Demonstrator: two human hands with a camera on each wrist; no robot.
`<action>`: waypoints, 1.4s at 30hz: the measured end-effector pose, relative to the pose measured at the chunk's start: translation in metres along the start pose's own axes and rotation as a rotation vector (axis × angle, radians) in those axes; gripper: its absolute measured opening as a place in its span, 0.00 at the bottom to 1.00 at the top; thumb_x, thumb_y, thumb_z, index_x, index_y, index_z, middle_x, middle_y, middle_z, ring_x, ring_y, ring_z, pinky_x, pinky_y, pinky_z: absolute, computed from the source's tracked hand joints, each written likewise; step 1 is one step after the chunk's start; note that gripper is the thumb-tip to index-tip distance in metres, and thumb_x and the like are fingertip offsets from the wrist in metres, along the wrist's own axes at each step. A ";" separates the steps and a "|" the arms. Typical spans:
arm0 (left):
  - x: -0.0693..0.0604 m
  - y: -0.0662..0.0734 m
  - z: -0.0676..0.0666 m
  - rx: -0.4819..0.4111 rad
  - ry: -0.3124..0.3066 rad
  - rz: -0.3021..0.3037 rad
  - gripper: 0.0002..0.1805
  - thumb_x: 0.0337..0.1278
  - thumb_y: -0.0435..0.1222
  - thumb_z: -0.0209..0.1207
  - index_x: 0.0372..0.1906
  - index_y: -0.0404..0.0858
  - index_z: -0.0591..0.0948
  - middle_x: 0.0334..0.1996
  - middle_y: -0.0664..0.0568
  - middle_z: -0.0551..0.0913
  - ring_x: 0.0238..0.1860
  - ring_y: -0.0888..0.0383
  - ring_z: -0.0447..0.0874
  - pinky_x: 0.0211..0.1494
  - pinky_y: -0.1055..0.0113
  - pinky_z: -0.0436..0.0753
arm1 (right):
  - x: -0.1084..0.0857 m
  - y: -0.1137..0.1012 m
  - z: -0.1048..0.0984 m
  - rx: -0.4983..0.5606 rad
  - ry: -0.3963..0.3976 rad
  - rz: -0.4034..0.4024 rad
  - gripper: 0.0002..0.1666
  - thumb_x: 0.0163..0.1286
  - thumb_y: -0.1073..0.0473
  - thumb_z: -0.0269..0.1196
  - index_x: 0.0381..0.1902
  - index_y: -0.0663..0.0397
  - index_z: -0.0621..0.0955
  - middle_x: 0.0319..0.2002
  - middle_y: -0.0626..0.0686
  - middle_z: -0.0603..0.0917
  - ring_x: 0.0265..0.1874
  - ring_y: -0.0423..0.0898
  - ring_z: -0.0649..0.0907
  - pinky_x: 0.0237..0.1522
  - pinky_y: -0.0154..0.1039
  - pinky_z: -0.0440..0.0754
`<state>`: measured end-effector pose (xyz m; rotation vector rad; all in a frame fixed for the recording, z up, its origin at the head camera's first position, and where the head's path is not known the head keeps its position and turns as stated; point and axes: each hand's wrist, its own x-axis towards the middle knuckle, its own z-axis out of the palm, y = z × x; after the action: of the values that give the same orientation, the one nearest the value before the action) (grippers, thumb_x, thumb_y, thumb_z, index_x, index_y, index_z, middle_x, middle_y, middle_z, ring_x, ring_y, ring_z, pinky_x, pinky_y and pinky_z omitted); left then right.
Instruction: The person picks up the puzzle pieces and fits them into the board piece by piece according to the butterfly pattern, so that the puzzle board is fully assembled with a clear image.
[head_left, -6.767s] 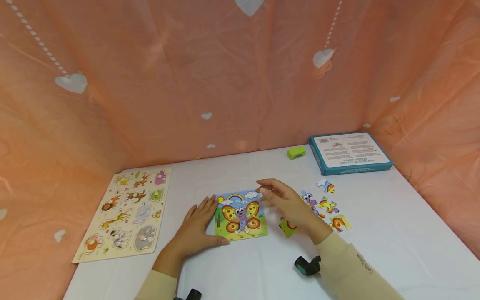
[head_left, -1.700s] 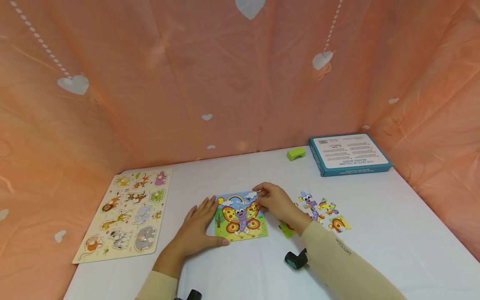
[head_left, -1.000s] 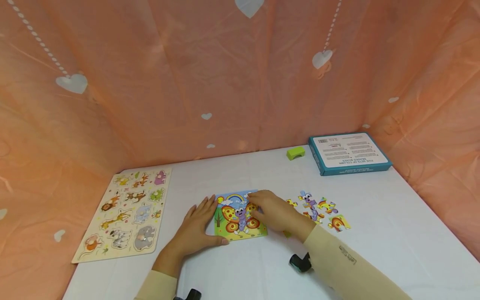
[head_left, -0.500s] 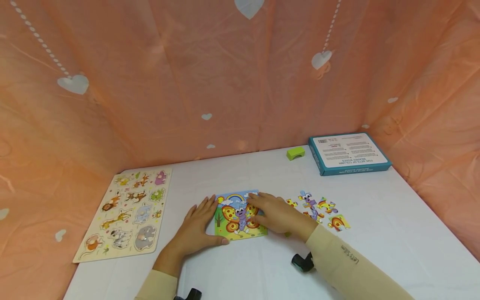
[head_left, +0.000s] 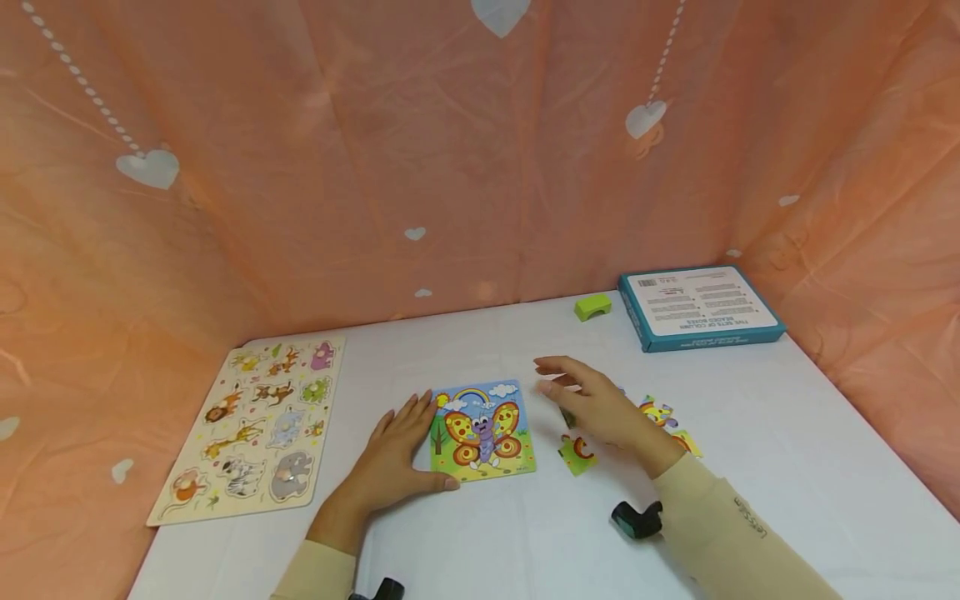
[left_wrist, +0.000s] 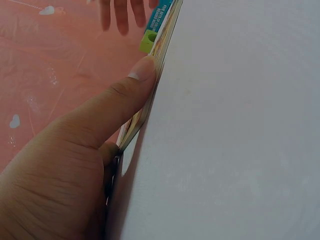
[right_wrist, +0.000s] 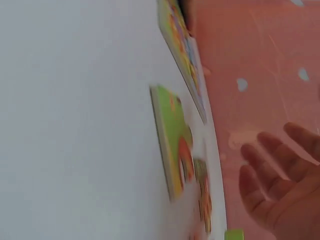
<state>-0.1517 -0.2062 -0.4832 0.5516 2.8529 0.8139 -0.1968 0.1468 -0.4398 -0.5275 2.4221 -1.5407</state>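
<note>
A square butterfly jigsaw puzzle [head_left: 483,429] lies flat in front of me. My left hand [head_left: 397,458] rests along its left side with straight fingers, its thumb against the lower edge; in the left wrist view that thumb [left_wrist: 125,95] touches the board's side. To the right, my right hand [head_left: 600,408] hovers over the loose pieces, fingers loosely bent and nothing seen in them. A green jigsaw piece [head_left: 576,456] lies below that hand, and a yellow-and-red piece [head_left: 657,411] and a corner piece [head_left: 687,444] show beyond it. Other pieces are partly hidden under the hand.
At the left lies a wooden animal peg board [head_left: 247,429]. A green arch block [head_left: 592,307] stands at the back, beside a flat teal box [head_left: 701,308]. A pink curtain [head_left: 480,167] hangs behind the white table [head_left: 480,550].
A cloud-and-rainbow piece has gone from the table at the right. My right hand pressed at the puzzle's upper right, then lifted away rightward over the loose pieces. The left hand stayed put.
</note>
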 end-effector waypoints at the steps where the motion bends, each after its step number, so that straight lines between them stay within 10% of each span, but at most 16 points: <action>1: 0.000 0.000 0.000 0.000 0.000 -0.002 0.71 0.46 0.71 0.75 0.87 0.36 0.59 0.88 0.48 0.50 0.87 0.46 0.40 0.85 0.39 0.40 | -0.002 0.002 -0.004 0.031 0.014 -0.015 0.33 0.87 0.43 0.58 0.80 0.52 0.73 0.74 0.59 0.77 0.68 0.59 0.79 0.66 0.59 0.81; 9: 0.000 -0.002 0.002 0.009 -0.003 -0.006 0.73 0.44 0.73 0.75 0.87 0.38 0.57 0.88 0.50 0.48 0.87 0.49 0.38 0.85 0.41 0.39 | -0.016 0.015 -0.035 0.157 0.114 -0.017 0.31 0.91 0.43 0.50 0.79 0.55 0.73 0.70 0.64 0.79 0.66 0.60 0.81 0.69 0.62 0.78; 19: 0.001 -0.002 0.002 0.010 -0.011 -0.013 0.73 0.44 0.74 0.74 0.88 0.38 0.57 0.88 0.50 0.47 0.88 0.49 0.37 0.85 0.41 0.39 | -0.027 0.030 -0.047 0.205 0.206 -0.029 0.33 0.92 0.44 0.46 0.79 0.60 0.71 0.69 0.67 0.79 0.66 0.55 0.80 0.66 0.38 0.79; 27: 0.000 -0.001 0.001 0.009 -0.012 -0.017 0.73 0.43 0.74 0.74 0.88 0.38 0.57 0.88 0.51 0.48 0.88 0.49 0.37 0.85 0.41 0.39 | -0.027 0.045 -0.043 0.165 0.160 -0.029 0.32 0.90 0.50 0.53 0.79 0.65 0.70 0.67 0.64 0.81 0.67 0.58 0.78 0.62 0.31 0.78; 36: 0.000 -0.001 0.001 0.017 -0.004 -0.010 0.73 0.43 0.73 0.74 0.88 0.38 0.58 0.88 0.50 0.48 0.88 0.49 0.38 0.85 0.41 0.39 | -0.023 0.056 -0.039 -0.104 0.012 0.014 0.31 0.75 0.53 0.74 0.71 0.56 0.81 0.72 0.57 0.78 0.73 0.61 0.73 0.76 0.65 0.66; 42: 0.000 -0.002 0.002 0.013 0.001 -0.006 0.73 0.43 0.74 0.74 0.87 0.38 0.58 0.88 0.50 0.48 0.88 0.49 0.38 0.85 0.40 0.40 | -0.022 0.056 -0.038 -0.220 -0.011 0.015 0.20 0.75 0.58 0.74 0.62 0.55 0.87 0.71 0.56 0.76 0.75 0.65 0.69 0.76 0.70 0.63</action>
<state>-0.1517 -0.2071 -0.4856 0.5436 2.8618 0.7954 -0.2011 0.2087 -0.4742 -0.5541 2.5964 -1.2687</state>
